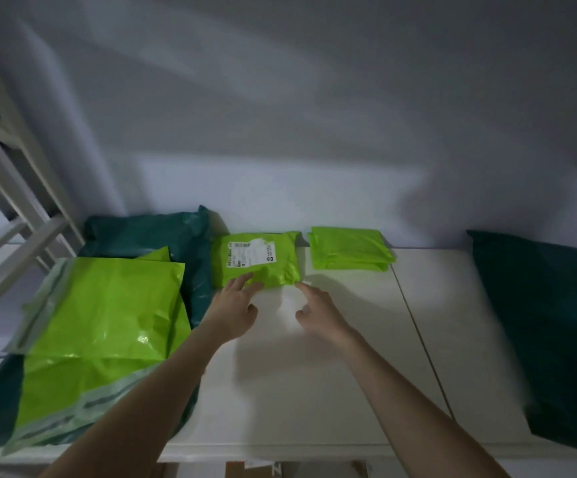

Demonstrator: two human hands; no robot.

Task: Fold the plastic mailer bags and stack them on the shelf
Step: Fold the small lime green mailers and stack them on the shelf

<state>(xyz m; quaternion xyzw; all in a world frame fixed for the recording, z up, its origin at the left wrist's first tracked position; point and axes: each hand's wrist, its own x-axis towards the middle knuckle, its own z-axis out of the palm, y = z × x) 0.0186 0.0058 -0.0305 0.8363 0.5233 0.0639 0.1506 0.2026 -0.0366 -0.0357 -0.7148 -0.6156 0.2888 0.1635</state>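
- A folded lime-green plastic mailer bag with a white shipping label (257, 258) lies on the white shelf surface (314, 357), near the wall and just beyond both hands.
- The left hand (237, 305) reaches forward with its fingers extended, the fingertips resting on the bag's near edge; it clasps nothing.
- The right hand (318, 310) is at the bag's near right corner, index finger stretched out to the corner and the other fingers loosely bent; whether it actually touches is hard to tell.
- The folded bag is roughly square, wrinkled, its label face up.
- To its right, just apart, sits a stack of folded lime-green mailer bags (350, 249).
- On the left lie flat, unfolded lime-green mailer bags (107, 312) over dark green mailer bags (149, 232).
- Another dark green plastic bag (549, 326) lies at the far right.
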